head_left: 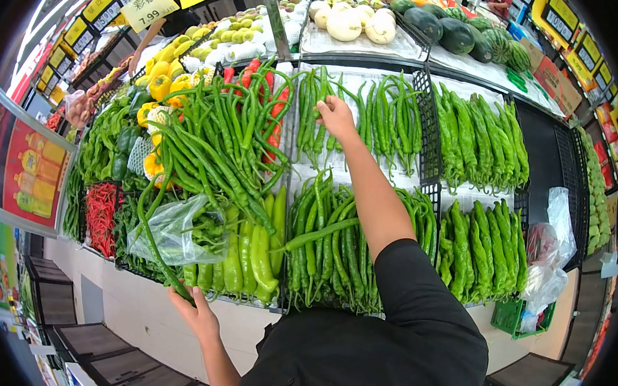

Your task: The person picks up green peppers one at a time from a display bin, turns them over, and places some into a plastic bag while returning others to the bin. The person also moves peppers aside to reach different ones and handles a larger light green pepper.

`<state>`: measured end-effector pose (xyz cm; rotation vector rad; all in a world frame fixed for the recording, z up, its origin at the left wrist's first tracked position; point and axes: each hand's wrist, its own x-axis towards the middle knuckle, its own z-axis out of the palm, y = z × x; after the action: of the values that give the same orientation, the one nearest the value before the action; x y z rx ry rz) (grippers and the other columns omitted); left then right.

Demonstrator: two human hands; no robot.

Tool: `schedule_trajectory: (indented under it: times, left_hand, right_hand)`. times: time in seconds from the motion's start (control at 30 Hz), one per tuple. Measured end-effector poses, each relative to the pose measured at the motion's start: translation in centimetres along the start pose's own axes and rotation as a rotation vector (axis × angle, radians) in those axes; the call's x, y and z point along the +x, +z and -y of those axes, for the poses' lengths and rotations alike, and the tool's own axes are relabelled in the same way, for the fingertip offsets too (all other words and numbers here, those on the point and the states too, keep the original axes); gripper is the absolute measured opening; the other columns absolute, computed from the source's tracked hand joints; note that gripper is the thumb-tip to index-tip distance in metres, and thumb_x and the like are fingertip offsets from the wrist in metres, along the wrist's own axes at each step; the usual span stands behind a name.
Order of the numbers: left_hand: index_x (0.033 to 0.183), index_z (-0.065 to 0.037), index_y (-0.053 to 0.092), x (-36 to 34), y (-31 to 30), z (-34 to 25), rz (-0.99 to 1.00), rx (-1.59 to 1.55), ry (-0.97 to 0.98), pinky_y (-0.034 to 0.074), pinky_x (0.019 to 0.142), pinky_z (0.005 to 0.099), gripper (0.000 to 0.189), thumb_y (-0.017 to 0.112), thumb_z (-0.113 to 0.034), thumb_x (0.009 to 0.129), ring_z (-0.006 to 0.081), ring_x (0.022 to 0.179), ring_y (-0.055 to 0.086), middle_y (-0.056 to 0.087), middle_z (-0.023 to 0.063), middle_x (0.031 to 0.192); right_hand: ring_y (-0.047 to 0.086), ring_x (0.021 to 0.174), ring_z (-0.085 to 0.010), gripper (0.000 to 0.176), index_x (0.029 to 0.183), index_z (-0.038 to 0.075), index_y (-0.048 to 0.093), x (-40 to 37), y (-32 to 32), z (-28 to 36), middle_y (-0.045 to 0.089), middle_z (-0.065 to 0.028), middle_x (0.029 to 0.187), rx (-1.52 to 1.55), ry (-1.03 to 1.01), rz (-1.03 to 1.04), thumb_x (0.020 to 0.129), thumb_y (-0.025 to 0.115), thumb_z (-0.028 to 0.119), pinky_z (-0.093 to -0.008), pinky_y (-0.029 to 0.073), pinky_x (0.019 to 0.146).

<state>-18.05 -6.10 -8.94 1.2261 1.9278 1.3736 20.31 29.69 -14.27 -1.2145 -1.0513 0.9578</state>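
My left hand (199,314) is closed around the lower end of a long green chili pepper (158,249), which slants up to the left past a clear plastic bag (174,231). Farther up, my right hand (337,117) reaches over the back tray and pinches a green chili pepper (319,96) at the left of a row laid side by side. Below my right forearm lies a fuller row of green chilies (326,264), one of them lying crosswise. A loose heap of long green chilies (217,146) covers the display left of my right hand.
Red peppers (278,114), yellow bell peppers (159,87) and small red chilies (100,210) sit to the left. Wrinkled green peppers (479,139) fill trays at right, divided by a black crate wall (427,129). White melons (346,24) and watermelons (457,38) are behind. A green basket (519,319) stands lower right.
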Motion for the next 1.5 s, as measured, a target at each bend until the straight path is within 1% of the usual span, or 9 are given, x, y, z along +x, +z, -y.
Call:
schedule_trajectory:
  times: [0.1, 0.13, 0.23, 0.57, 0.87, 1.0, 1.2, 1.4, 1.5]
  left_hand:
    - [0.138, 0.001, 0.034, 0.0, -0.1, 0.0, 0.004, -0.009, -0.011, 0.036, 0.105, 0.0377, 0.044, 0.05, -0.009, 0.099, 0.0234, 0.118, 0.044, 0.042, 0.0146, 0.132]
    - [0.138, 0.001, 0.034, -0.1, -0.1, 0.0, 0.002, 0.002, -0.009, 0.037, 0.104, 0.0373, 0.043, 0.05, -0.008, 0.098, 0.0233, 0.117, 0.045, 0.042, 0.0145, 0.132]
    - [0.137, 0.001, 0.035, -0.2, -0.2, 0.1, -0.006, 0.016, -0.001, 0.037, 0.103, 0.0364, 0.042, 0.049, -0.008, 0.098, 0.0228, 0.116, 0.045, 0.043, 0.0141, 0.13]
    - [0.135, 0.0, 0.037, -0.1, 0.1, 0.6, 0.01, -0.009, -0.002, 0.038, 0.099, 0.0351, 0.039, 0.048, -0.006, 0.098, 0.0208, 0.111, 0.047, 0.044, 0.012, 0.127]
    - [0.133, 0.001, 0.038, -0.2, 0.1, 0.8, 0.003, 0.0, 0.007, 0.039, 0.095, 0.0332, 0.038, 0.049, -0.007, 0.097, 0.0186, 0.102, 0.046, 0.045, 0.0112, 0.122]
    - [0.13, 0.001, 0.04, -0.3, 0.4, 0.2, 0.015, 0.026, 0.0, 0.04, 0.091, 0.0324, 0.036, 0.05, -0.007, 0.097, 0.0176, 0.096, 0.045, 0.045, 0.0097, 0.113]
    - [0.129, 0.0, 0.041, -0.2, 0.8, -0.7, 0.022, 0.037, 0.007, 0.04, 0.088, 0.0313, 0.035, 0.051, -0.007, 0.096, 0.0167, 0.093, 0.044, 0.044, 0.0087, 0.107]
    - [0.132, 0.0, 0.04, -0.1, 0.7, 0.6, -0.008, 0.016, 0.06, 0.04, 0.089, 0.0318, 0.038, 0.051, -0.008, 0.097, 0.0174, 0.096, 0.046, 0.046, 0.0097, 0.121]
    - [0.13, -0.004, 0.041, 0.1, 1.0, 0.5, -0.061, 0.046, 0.194, 0.036, 0.06, 0.0226, 0.032, 0.047, -0.01, 0.1, 0.0077, 0.07, 0.041, 0.046, 0.0018, 0.093]
  right_hand:
    - [0.067, 0.078, -0.0202, 0.019, 0.107, -0.008, 0.056, 0.8, -0.1, -3.7, 0.066, -0.0154, 0.099, 0.095, 0.218, 0.028, 0.098, 0.052, 0.009, -0.0331, 0.061, 0.066]
    - [0.068, 0.088, -0.0244, 0.026, 0.115, -0.009, 0.054, 0.4, -0.4, -3.9, 0.066, -0.0191, 0.109, 0.114, 0.361, 0.07, 0.1, 0.05, 0.012, -0.0339, 0.061, 0.076]
    - [0.068, 0.094, -0.0268, 0.024, 0.112, -0.011, 0.054, -0.6, -0.2, -4.5, 0.065, -0.0229, 0.108, 0.13, 0.51, -0.03, 0.1, 0.049, 0.009, -0.0349, 0.061, 0.078]
    - [0.071, 0.062, -0.0242, 0.024, 0.095, -0.012, 0.058, 0.9, -1.1, -5.4, 0.07, -0.0197, 0.081, -0.318, 0.44, 0.053, 0.09, 0.062, 0.011, -0.0316, 0.06, 0.056]
    - [0.069, 0.056, -0.0223, 0.025, 0.088, -0.013, 0.057, 1.7, -2.5, -5.9, 0.069, -0.0213, 0.075, -0.166, 0.318, -0.084, 0.086, 0.064, 0.012, -0.0317, 0.059, 0.051]
    - [0.07, 0.059, -0.0218, 0.024, 0.085, -0.01, 0.058, 1.3, -4.4, -4.7, 0.069, -0.0197, 0.071, -0.338, 0.362, -0.036, 0.084, 0.066, 0.013, -0.0316, 0.058, 0.05]
    - [0.072, 0.063, -0.0199, 0.029, 0.094, -0.009, 0.06, 0.0, -4.6, -3.5, 0.072, -0.0155, 0.074, -0.718, 0.377, 0.137, 0.083, 0.068, 0.017, -0.0316, 0.058, 0.063]
    - [0.072, 0.063, -0.0192, 0.049, 0.114, -0.007, 0.053, 0.0, -4.3, -5.5, 0.072, -0.013, 0.073, -0.79, 0.304, 0.019, 0.082, 0.072, 0.025, -0.0324, 0.057, 0.068]
    - [0.072, 0.064, -0.0206, 0.051, 0.117, -0.006, 0.052, -0.2, -4.6, -4.9, 0.072, -0.0148, 0.078, -0.797, 0.282, -0.005, 0.082, 0.072, 0.025, -0.0323, 0.056, 0.065]
